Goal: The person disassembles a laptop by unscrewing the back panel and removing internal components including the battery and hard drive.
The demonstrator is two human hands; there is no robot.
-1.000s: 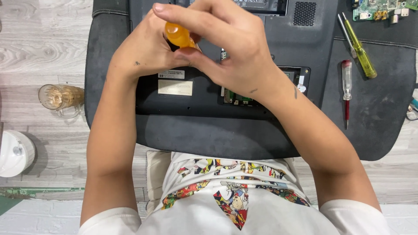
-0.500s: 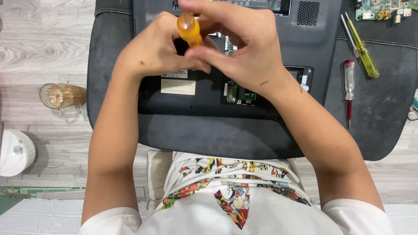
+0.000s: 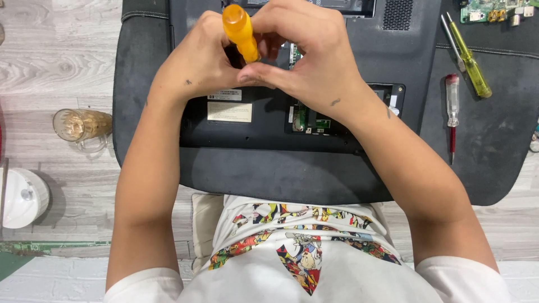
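Both hands meet over an upturned black laptop (image 3: 269,120) that lies on a dark mat (image 3: 281,179). An orange-handled screwdriver (image 3: 240,31) stands upright between them. My right hand (image 3: 306,62) wraps the handle's lower part with thumb and fingers. My left hand (image 3: 199,64) presses against the handle from the left, fingers curled around it. The screwdriver's tip is hidden behind my hands. Below my right wrist an open bay (image 3: 314,118) in the laptop's base shows green circuit boards.
A yellow-handled screwdriver (image 3: 469,59) and a red-handled one (image 3: 452,106) lie on the mat at right. A green circuit board (image 3: 494,8) sits at the top right. On the wooden floor at left stand a glass mug (image 3: 81,126) and a white round object (image 3: 19,197).
The orange handle has risen and tilted more upright, showing more of its length above my fingers. Both hands have shifted slightly up over the laptop.
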